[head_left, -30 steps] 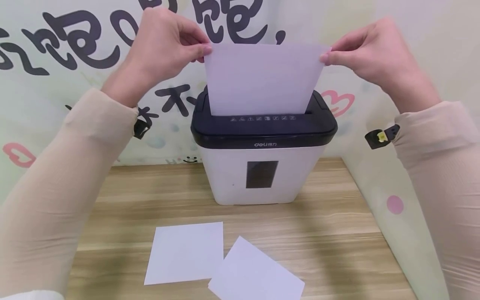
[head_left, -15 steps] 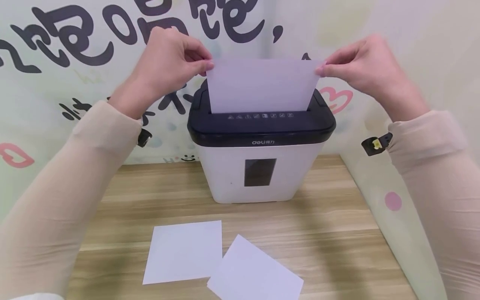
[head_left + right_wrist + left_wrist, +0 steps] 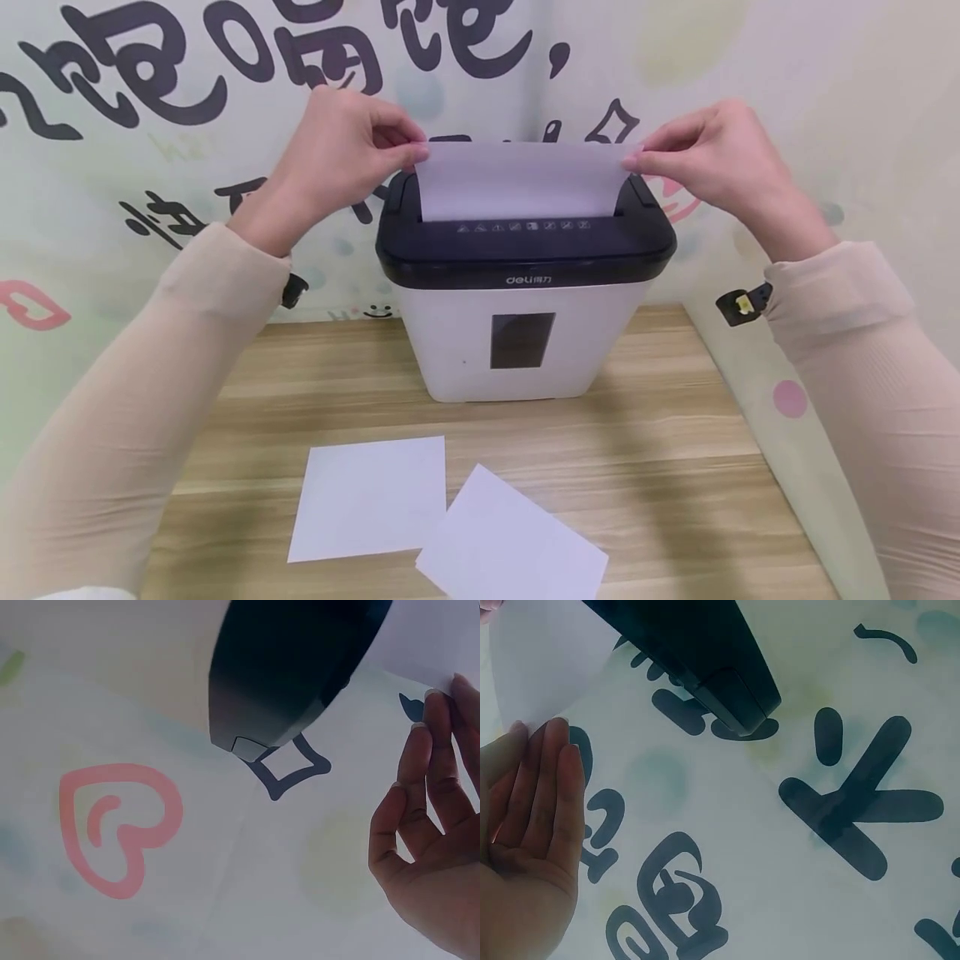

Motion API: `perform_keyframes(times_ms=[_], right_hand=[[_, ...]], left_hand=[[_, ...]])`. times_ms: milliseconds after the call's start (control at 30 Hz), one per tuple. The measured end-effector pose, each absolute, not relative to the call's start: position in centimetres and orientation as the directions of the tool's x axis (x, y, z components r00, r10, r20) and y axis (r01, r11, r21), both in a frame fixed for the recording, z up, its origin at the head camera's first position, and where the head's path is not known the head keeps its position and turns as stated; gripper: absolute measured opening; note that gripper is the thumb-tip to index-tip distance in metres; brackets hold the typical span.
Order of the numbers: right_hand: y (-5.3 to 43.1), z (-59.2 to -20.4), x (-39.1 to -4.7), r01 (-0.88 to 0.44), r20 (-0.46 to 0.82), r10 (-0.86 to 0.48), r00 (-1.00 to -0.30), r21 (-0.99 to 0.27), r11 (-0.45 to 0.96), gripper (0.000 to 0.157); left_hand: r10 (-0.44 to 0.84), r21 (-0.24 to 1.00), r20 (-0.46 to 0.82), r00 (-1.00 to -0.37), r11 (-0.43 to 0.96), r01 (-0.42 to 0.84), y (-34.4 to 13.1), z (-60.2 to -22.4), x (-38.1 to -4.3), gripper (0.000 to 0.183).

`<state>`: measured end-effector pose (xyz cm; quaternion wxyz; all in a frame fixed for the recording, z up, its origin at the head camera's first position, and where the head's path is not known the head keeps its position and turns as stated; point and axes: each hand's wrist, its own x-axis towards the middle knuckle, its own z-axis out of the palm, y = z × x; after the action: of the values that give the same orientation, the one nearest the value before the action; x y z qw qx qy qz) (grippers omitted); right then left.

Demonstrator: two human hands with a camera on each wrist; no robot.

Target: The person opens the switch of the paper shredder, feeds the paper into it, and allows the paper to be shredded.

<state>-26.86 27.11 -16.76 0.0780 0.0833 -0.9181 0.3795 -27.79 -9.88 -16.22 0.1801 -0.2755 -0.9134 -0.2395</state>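
Observation:
A white sheet of paper (image 3: 517, 179) stands upright with its lower edge inside the slot of a paper shredder (image 3: 525, 333), which has a black top and a white bin. My left hand (image 3: 348, 154) pinches the sheet's top left corner between thumb and fingers. At the top right corner, my right hand (image 3: 712, 158) pinches it the same way. In the left wrist view, the left hand (image 3: 536, 817) holds the paper beside the dark shredder top (image 3: 697, 667). The right wrist view has the right hand (image 3: 435, 817) at the paper's edge (image 3: 427, 641).
Two white sheets lie on the wooden table (image 3: 675, 467) before the shredder: one at left (image 3: 371, 500), another at right (image 3: 517, 537), their edges meeting. A wall (image 3: 247, 150) with black lettering rises close behind, and a side wall (image 3: 795, 350) runs along the right.
Both hands have moved down with the sheet, and less of it shows above the slot. The shredder and the sheets on the table have stayed in place.

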Motion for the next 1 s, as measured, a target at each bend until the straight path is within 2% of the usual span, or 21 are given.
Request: perform_keyframes(times_ms=[467, 800, 1000], right_hand=[[27.3, -18.3, -26.7, -0.197, 0.167, -0.111, -0.98, -0.711, 0.675, 0.022], [27.1, -20.2, -27.0, -0.224, 0.195, -0.128, -0.972, -0.624, 0.748, 0.03], [26.7, -21.2, -27.0, -0.273, 0.243, -0.161, -0.957, -0.556, 0.785, 0.027]], left_hand=[[0.449, 0.353, 0.399, -0.799, 0.729, 0.586, -9.7, -17.5, -27.8, 0.016], [0.489, 0.302, 0.391, -0.78, 0.732, 0.61, -9.8, -19.2, -28.1, 0.015], [0.505, 0.301, 0.347, -0.79, 0.738, 0.604, -9.7, -20.2, -28.2, 0.012]])
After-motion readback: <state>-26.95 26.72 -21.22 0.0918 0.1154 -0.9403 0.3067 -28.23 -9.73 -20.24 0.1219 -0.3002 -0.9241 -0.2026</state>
